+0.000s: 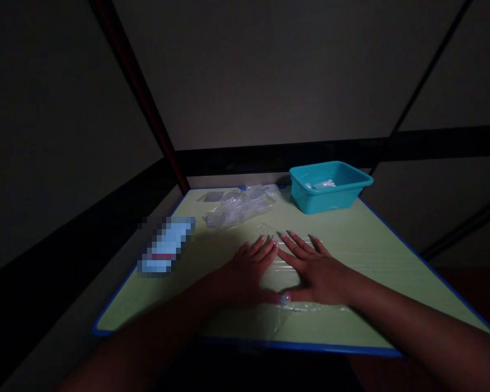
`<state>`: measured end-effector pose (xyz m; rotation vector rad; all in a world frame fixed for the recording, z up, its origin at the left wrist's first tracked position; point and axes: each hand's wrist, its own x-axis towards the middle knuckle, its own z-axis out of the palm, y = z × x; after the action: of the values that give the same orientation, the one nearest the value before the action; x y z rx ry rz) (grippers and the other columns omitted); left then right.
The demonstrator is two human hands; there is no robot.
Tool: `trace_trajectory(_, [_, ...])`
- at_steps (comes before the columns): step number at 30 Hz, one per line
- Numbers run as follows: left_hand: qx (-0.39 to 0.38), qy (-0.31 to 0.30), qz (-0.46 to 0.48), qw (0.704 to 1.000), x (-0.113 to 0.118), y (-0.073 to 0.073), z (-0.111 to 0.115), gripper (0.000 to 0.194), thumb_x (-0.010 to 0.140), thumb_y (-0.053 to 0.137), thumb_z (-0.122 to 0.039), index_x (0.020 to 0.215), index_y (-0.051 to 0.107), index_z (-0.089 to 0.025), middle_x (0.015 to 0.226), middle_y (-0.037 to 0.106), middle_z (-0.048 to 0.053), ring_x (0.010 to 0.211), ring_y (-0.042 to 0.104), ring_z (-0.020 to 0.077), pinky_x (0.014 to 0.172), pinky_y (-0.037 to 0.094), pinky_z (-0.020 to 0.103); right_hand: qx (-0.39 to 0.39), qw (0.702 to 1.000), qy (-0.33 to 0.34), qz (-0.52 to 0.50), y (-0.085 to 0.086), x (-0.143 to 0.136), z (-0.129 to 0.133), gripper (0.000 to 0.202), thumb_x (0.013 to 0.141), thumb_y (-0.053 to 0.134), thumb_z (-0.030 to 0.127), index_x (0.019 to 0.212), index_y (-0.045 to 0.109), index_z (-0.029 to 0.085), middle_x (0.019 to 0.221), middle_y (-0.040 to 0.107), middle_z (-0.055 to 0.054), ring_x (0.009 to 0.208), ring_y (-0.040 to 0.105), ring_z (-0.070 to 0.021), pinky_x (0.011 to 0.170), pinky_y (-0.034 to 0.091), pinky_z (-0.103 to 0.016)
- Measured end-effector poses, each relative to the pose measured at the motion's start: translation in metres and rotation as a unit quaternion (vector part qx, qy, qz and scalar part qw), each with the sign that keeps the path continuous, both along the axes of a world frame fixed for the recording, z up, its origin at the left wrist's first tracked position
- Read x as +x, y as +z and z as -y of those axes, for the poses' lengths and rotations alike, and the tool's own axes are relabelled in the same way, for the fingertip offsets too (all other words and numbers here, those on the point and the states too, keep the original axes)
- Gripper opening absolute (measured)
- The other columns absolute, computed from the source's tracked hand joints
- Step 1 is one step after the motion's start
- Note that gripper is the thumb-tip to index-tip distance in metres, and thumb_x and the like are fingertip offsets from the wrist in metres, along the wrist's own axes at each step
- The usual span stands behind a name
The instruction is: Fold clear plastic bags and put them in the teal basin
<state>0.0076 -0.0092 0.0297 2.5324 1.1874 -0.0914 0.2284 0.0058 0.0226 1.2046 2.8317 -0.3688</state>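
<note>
Pressing left hand (248, 272) and right hand (322, 275) palm-down on clear film (285, 265), spreading fingers on both, pinching nothing, holding thumb tips touching or nearly so. Seeing film under and between palms, on table (367, 245). Judging this one as partway: lying mostly flat between hands, but showing creases there and ridges along right thumb. Also seeing loose film nearer than left thumb, hanging over front edge; counting that as not yet flat. Seeing crumpled plastic (237, 210) beyond left hand, not being handled. Seeing tub (322, 201) beyond right hand, containing pale bits (324, 184); not telling whether finished or waiting.
</note>
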Motion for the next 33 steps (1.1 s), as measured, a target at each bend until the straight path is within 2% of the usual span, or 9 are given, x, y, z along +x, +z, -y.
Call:
trace_trajectory(7, [-0.033,0.076,-0.086,0.993,-0.020,0.010,-0.009,0.120,0.069,0.054,-0.077,0.151,0.000,-0.010,0.155,-0.007,0.020,0.144,-0.007,0.0334,0.113,0.006,0.059,-0.025,1.000,-0.017,0.008,0.005,0.006,-0.003,0.107,0.071,0.044,0.084,0.151,0.009,0.024,0.155,-0.004,-0.014,0.141,-0.003,-0.0380,0.107,0.002,-0.067])
trace_trajectory(9, [-0.023,0.105,-0.095,0.990,-0.019,0.010,-0.009,0.114,0.073,0.052,-0.075,0.151,0.003,-0.008,0.155,-0.005,0.022,0.144,-0.005,0.0341,0.112,0.008,0.060,-0.024,1.000,-0.018,0.010,0.005,0.007,-0.003,0.107,0.071,0.043,0.084,0.151,0.008,0.024,0.155,-0.004,-0.014,0.141,-0.003,-0.0378,0.107,0.002,-0.067])
trace_trajectory(12, [0.011,0.133,-0.069,0.989,-0.013,0.009,-0.009,0.095,0.085,0.041,-0.068,0.150,0.009,-0.007,0.155,0.000,0.023,0.144,-0.003,0.0341,0.112,0.008,0.060,-0.021,1.000,-0.015,0.014,0.006,0.006,-0.003,0.105,0.072,0.042,0.084,0.151,0.007,0.024,0.155,-0.005,-0.014,0.141,-0.003,-0.0380,0.107,0.000,-0.067])
trace_trajectory(15, [0.038,0.077,0.008,0.996,-0.006,0.009,-0.009,0.087,0.089,0.031,-0.068,0.151,0.011,-0.009,0.157,0.001,0.020,0.144,-0.004,0.0324,0.113,0.005,0.060,-0.003,1.000,-0.006,0.010,0.009,0.006,-0.003,0.098,0.077,0.039,0.081,0.151,0.008,0.025,0.155,-0.006,-0.013,0.142,-0.002,-0.0372,0.105,-0.003,-0.069])
trace_trajectory(19, [0.041,-0.030,0.110,0.993,-0.002,0.008,-0.006,0.097,0.085,0.024,-0.076,0.151,0.011,-0.006,0.157,0.000,0.019,0.145,-0.003,0.0289,0.116,0.009,0.048,0.030,0.999,-0.023,-0.009,0.011,0.008,-0.004,0.093,0.082,0.033,0.077,0.151,0.007,0.021,0.155,-0.003,-0.014,0.142,0.000,-0.0356,0.106,-0.003,-0.068])
trace_trajectory(22, [0.005,-0.042,0.093,0.995,-0.001,0.003,-0.003,0.097,0.085,0.026,-0.075,0.151,0.010,-0.006,0.156,-0.001,0.020,0.145,-0.001,0.0291,0.117,0.010,0.047,0.012,1.000,-0.023,0.002,0.010,0.010,-0.004,0.099,0.080,0.036,0.078,0.151,0.008,0.015,0.154,0.001,-0.019,0.142,0.004,-0.0363,0.107,0.000,-0.067])
trace_trajectory(27, [-0.007,0.054,-0.024,0.998,-0.004,-0.002,-0.001,0.088,0.090,0.033,-0.065,0.150,0.010,-0.005,0.156,0.003,0.020,0.145,0.001,0.0290,0.115,0.013,0.052,-0.015,1.000,-0.005,0.024,0.007,0.009,-0.003,0.098,0.080,0.040,0.077,0.151,0.010,0.017,0.154,-0.002,-0.018,0.142,0.002,-0.0352,0.108,0.002,-0.065])
trace_trajectory(31, [0.061,0.214,-0.068,0.973,-0.011,-0.002,-0.011,0.081,0.092,0.028,-0.060,0.148,0.018,-0.002,0.155,0.011,0.024,0.144,0.007,0.0332,0.112,0.017,0.056,-0.021,1.000,0.003,0.010,0.007,0.006,-0.001,0.098,0.080,0.041,0.077,0.151,0.010,0.018,0.154,-0.003,-0.018,0.142,0.001,-0.0354,0.108,0.000,-0.065])
trace_trajectory(33, [0.099,0.256,-0.058,0.960,-0.013,0.001,-0.016,0.078,0.093,0.028,-0.059,0.147,0.021,-0.004,0.155,0.012,0.024,0.144,0.006,0.0335,0.111,0.017,0.057,-0.023,1.000,0.016,-0.005,0.007,0.004,0.001,0.097,0.079,0.043,0.076,0.151,0.013,0.020,0.154,-0.002,-0.018,0.142,0.003,-0.0360,0.108,-0.001,-0.065])
